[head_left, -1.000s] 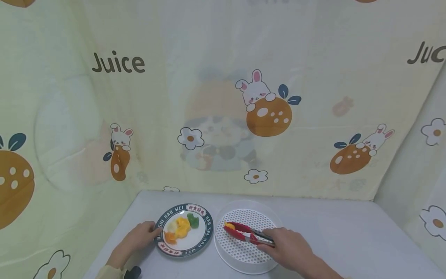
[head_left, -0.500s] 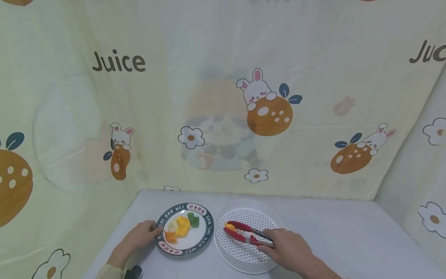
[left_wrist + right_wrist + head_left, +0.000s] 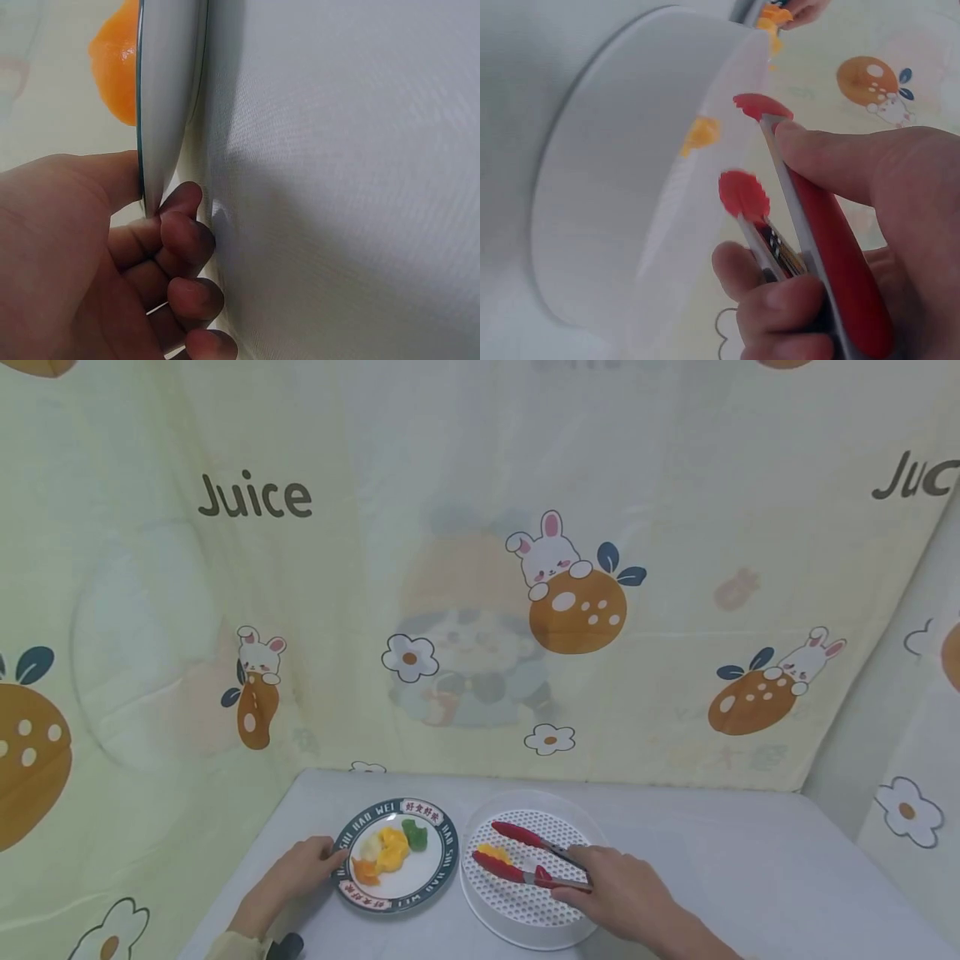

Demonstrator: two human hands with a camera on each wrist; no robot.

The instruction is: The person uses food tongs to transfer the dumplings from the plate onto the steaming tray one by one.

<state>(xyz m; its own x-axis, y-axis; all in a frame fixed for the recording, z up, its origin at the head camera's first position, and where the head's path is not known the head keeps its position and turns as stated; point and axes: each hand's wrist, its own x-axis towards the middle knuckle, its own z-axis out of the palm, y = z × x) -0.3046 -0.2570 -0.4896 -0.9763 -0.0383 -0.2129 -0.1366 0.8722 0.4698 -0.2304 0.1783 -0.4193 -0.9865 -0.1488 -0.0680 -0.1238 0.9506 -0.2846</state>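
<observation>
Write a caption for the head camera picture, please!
Left hand holds the plate of food; right hand opens red tongs over a yellow piece in the white strainer.

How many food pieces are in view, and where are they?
5, as far as shows. Four lie on the plate: white piece, orange piece, yellow piece, green piece. One small yellow piece lies in the strainer tray. Overlap may hide others.
</observation>
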